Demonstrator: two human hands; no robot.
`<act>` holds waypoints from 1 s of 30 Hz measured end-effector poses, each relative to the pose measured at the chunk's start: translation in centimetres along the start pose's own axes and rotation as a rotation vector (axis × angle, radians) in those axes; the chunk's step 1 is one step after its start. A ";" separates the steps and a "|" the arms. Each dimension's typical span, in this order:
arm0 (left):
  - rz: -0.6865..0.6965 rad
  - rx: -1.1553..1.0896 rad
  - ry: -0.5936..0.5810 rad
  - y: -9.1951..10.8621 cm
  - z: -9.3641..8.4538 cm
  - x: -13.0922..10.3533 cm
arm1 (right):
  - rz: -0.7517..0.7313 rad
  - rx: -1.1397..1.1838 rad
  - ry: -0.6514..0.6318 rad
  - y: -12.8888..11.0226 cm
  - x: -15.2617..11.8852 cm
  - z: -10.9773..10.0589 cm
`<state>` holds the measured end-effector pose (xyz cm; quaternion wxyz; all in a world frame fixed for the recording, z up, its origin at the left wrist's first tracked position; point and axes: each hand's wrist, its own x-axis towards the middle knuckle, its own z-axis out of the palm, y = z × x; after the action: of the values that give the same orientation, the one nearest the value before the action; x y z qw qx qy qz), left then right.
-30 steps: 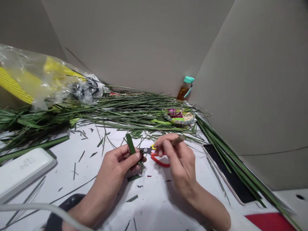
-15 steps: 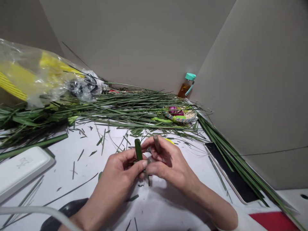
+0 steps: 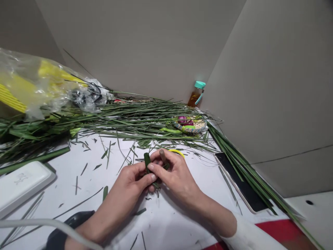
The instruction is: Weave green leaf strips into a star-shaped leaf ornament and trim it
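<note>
Both hands meet above the white tabletop (image 3: 182, 205) at the centre. My left hand (image 3: 135, 180) is closed on a small green leaf piece (image 3: 147, 160), whose dark folded strip sticks up between the fingers. On the same piece rests the thumb of my right hand (image 3: 174, 173), its fingers curled round the far side. A thin brownish stick (image 3: 162, 155) pokes up from the right hand's fingers. Short leaf ends show under the fingertips; the rest of the piece is hidden by the hands.
Long green leaves (image 3: 130, 116) lie across the back, with a small woven basket (image 3: 195, 127) and a bottle (image 3: 195, 94). A phone (image 3: 241, 184) is at right, a white power bank (image 3: 26, 185) at left, a yellow ring (image 3: 177, 152) behind my right hand, and a plastic bag (image 3: 47, 83) back left.
My right thumb has moved up and left onto the leaf piece, closer to my left hand. More of the yellow ring shows. The whole view has shifted slightly.
</note>
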<state>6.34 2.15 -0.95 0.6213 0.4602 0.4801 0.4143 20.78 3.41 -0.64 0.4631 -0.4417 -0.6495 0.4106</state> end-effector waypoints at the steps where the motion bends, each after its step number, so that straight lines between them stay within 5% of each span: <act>1: 0.000 0.000 -0.007 -0.1 0.0 0.0 | 0.001 0.001 -0.006 0.0 0.0 0.0; 30: 0.046 -0.048 -0.004 -0.4 -0.3 -0.3 | 0.183 0.272 -0.074 -0.5 0.1 -0.5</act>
<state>6.02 1.78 -1.27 0.6235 0.4567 0.4582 0.4390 21.11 3.46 -0.07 0.4552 -0.4168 -0.5616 0.5510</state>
